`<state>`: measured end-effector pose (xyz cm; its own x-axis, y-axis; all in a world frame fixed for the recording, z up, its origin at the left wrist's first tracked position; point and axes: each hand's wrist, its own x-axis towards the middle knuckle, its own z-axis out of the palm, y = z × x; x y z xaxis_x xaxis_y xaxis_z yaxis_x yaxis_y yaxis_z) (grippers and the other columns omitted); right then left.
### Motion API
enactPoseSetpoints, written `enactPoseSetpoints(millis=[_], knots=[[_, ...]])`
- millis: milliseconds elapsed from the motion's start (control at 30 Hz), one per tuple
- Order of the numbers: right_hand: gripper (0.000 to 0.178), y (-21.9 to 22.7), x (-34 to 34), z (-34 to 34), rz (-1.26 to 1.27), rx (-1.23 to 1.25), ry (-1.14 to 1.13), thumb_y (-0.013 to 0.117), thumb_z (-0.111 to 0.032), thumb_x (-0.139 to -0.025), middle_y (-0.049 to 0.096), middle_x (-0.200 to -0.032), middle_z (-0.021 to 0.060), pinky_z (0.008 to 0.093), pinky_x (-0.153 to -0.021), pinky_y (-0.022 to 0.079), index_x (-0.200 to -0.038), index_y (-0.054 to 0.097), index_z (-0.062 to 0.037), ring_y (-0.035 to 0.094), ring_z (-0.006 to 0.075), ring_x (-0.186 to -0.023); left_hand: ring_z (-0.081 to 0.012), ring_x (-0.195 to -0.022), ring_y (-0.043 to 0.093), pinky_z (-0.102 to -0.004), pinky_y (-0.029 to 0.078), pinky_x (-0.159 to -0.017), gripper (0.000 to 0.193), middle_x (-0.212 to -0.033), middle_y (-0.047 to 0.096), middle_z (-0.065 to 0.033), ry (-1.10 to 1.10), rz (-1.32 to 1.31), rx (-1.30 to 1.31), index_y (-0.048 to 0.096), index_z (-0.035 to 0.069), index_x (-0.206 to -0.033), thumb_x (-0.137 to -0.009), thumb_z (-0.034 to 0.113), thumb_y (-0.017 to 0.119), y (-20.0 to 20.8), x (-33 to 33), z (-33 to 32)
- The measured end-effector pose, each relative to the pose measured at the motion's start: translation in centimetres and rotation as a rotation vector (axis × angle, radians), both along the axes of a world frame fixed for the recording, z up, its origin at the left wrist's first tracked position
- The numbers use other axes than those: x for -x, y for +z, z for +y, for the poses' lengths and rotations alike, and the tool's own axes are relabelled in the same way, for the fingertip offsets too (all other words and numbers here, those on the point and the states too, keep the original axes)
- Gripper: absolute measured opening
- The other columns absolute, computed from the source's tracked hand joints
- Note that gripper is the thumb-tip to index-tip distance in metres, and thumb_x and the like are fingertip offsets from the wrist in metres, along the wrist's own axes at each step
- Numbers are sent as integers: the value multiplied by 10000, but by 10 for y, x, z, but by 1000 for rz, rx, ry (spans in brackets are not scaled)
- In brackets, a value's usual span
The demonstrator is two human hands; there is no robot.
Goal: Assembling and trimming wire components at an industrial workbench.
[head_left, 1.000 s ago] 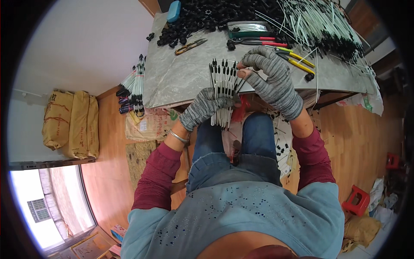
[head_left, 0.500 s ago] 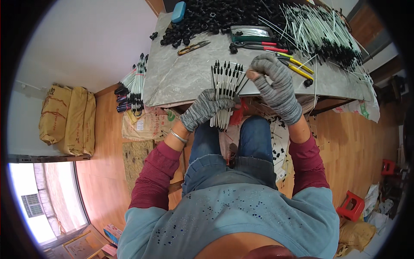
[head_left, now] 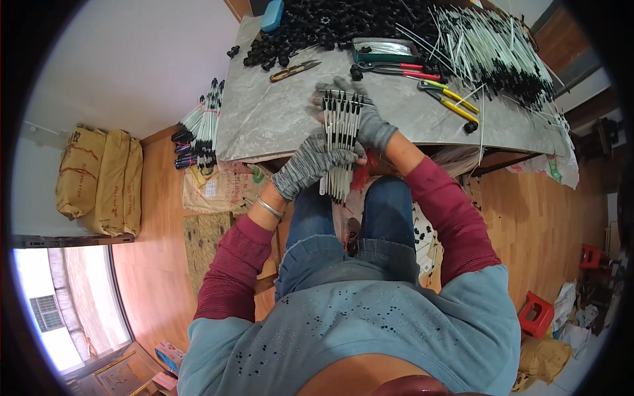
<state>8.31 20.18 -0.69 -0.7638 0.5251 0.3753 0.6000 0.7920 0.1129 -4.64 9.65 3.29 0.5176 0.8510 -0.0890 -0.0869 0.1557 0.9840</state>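
Grey-gloved 2 hands [head_left: 310, 168] [head_left: 366, 119], 1 rod bundle [head_left: 340, 142]

I note both hands wear grey marled knit gloves, a matt, coarse cloth: left hand [head_left: 310, 165], right hand [head_left: 366, 119]. The bundle of rods [head_left: 340, 142] they hold looks like smooth white plastic with matt black tips. The table [head_left: 264, 125] shows a grey stone-pattern top, smooth with a dull sheen. Near its far edge I see pliers [head_left: 449, 99] of dark metal with glossy yellow plastic grips, and a heap of black caps [head_left: 317, 26], seemingly plastic, slightly glossy. The floor [head_left: 158, 251] is polished wood. The sacks [head_left: 99, 178] beyond the table's left edge look like matt brown paper.
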Motion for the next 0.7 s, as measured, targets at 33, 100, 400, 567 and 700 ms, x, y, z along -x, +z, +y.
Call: enactPoseSetpoints(millis=[33,100,400,567,700], knots=[[504,6,7,-4,-2,1,4,390,-444,-743,325,-1243,91,479,-902,228,-1173,380,-181,300,287,-1142,-119,-755,553,-230,435,-687,202,-791,600,-53,17,74,-151,572,7,-878,-740,152,549,-6,2,0],[548,20,16,-15,-78,189,27,371,-466,-733,222,-1298,69,538,-898,167,-1218,302,-221,206,314,-1184,-143,-763,561,-233,446,-671,194,-804,591,-73,44,223,-450,559,-18,-868,-730,118,556,-13,5,-1],[562,11,23,-12,-122,177,20,390,-461,-734,159,-1329,63,583,-893,118,-1240,259,-256,161,339,-1203,-100,-748,558,-223,435,-658,199,-772,598,-29,271,101,-13,587,26,-829,-741,199,544,3,-7,-29],[565,3,25,-8,-63,72,32,348,-502,-766,216,-1304,90,530,-926,134,-1230,293,-184,184,323,-1196,-179,-701,565,-277,439,-634,228,-739,590,-47,320,361,-214,575,45,-862,-724,224,544,-9,-2,-32],[551,16,25,0,-100,144,45,402,-433,-743,226,-1301,87,572,-895,135,-1227,298,-190,192,344,-1189,-252,-771,530,-339,412,-684,311,-801,569,-84,336,981,-347,565,61,-904,-690,286,566,-17,-1,-37]])
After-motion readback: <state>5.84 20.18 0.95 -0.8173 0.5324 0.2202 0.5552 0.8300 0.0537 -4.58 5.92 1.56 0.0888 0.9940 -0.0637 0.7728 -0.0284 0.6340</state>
